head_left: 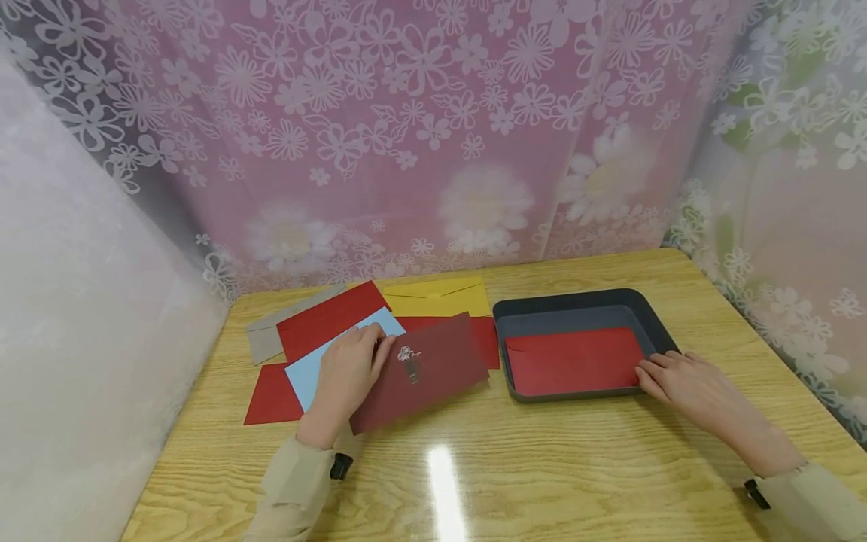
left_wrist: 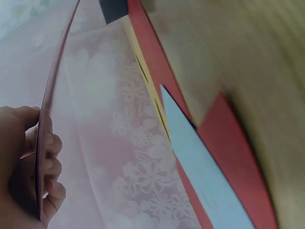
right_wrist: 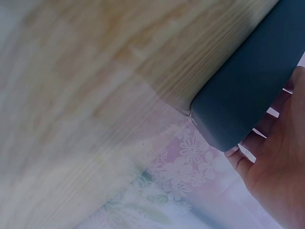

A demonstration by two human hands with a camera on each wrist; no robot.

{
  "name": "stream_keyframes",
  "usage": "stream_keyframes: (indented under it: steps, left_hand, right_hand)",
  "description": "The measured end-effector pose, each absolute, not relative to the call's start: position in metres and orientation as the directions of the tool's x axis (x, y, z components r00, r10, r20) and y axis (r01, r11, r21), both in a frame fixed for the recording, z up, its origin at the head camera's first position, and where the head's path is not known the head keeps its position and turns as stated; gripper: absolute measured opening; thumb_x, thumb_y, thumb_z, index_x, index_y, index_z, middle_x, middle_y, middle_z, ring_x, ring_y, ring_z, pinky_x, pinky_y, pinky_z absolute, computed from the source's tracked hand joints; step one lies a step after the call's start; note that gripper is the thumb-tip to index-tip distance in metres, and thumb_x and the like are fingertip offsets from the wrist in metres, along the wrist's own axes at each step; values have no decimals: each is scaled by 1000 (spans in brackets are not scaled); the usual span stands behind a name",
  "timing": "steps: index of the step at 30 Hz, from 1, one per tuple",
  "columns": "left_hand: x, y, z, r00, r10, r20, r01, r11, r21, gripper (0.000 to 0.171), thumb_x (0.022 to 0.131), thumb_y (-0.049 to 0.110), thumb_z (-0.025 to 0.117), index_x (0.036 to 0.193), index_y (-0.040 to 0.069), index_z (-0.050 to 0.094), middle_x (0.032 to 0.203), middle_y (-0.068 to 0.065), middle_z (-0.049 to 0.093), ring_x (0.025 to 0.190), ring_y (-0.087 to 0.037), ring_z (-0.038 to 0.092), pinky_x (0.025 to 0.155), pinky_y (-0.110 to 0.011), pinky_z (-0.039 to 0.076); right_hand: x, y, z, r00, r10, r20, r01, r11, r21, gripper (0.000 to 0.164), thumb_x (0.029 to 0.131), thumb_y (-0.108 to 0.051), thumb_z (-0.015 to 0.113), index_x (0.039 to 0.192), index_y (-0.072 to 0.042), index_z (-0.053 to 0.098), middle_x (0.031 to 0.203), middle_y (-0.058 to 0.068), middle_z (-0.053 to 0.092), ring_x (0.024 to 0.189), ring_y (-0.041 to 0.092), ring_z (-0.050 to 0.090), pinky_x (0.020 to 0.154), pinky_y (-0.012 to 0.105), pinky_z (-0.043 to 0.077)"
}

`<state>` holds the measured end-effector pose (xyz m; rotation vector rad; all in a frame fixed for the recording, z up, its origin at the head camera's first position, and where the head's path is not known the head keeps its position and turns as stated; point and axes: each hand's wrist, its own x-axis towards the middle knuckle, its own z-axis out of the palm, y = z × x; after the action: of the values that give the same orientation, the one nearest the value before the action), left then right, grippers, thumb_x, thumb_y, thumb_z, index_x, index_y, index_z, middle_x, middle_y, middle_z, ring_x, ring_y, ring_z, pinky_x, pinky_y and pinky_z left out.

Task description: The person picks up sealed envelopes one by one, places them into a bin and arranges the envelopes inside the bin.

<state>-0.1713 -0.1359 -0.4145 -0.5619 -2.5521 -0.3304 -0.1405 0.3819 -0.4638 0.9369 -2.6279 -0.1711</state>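
My left hand (head_left: 348, 372) grips a dark red envelope (head_left: 440, 369) with a small printed design, held tilted above the other envelopes. In the left wrist view the fingers (left_wrist: 53, 164) show on one side of that envelope, seen nearly edge-on. A light blue envelope (head_left: 308, 374) lies under the left hand, on top of red envelopes (head_left: 271, 399). To the right, my right hand (head_left: 694, 388) holds the near right corner of a dark grey tray (head_left: 565, 302), fingers at its rim. Inside the tray lies a red envelope (head_left: 576, 361).
Behind the left hand, a grey envelope (head_left: 266, 342), another red envelope (head_left: 335, 318) and a yellow envelope (head_left: 440, 297) overlap in the pile. The wooden table (head_left: 542, 474) meets a pink flowered curtain (head_left: 406, 150) at the back; pale curtains hang at both sides.
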Motion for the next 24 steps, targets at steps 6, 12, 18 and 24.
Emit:
stream_keyframes:
  steps: [6, 12, 18, 24]
  left_hand:
    - [-177, -121, -403, -763, 356, 540, 469, 879, 84, 22, 100, 29, 66, 89, 11, 62, 72, 1, 63, 64, -14, 50, 58, -28, 42]
    - [-184, -105, -397, -715, 398, 574, 518, 854, 53, 23, 101, 30, 65, 90, 10, 63, 74, -1, 65, 67, -16, 51, 59, -29, 40]
    - [-189, -85, -388, -674, 436, 597, 569, 821, 43, 22, 101, 30, 65, 90, 11, 62, 77, 0, 65, 68, -17, 50, 61, -29, 38]
    - [-195, -64, -379, -648, 472, 597, 612, 790, 41, 23, 102, 31, 62, 90, 12, 61, 76, 1, 63, 69, -17, 50, 64, -30, 42]
  right_hand:
    - [-140, 381, -463, -739, -612, 283, -579, 791, 198, 15, 90, -17, 66, 98, -5, 72, 93, 6, 68, 79, 29, 63, 72, 50, 54]
    - [-139, 380, -461, -765, -585, 270, -559, 811, 173, 16, 86, -16, 70, 99, -6, 72, 94, 6, 68, 81, 29, 64, 74, 51, 54]
    - [-139, 381, -461, -753, -603, 262, -569, 798, 201, 18, 91, -18, 66, 101, -5, 72, 96, 8, 69, 83, 30, 64, 74, 50, 54]
    - [-139, 379, -461, -747, -605, 275, -570, 796, 202, 17, 93, -19, 64, 99, -6, 72, 93, 6, 68, 79, 28, 63, 71, 48, 54]
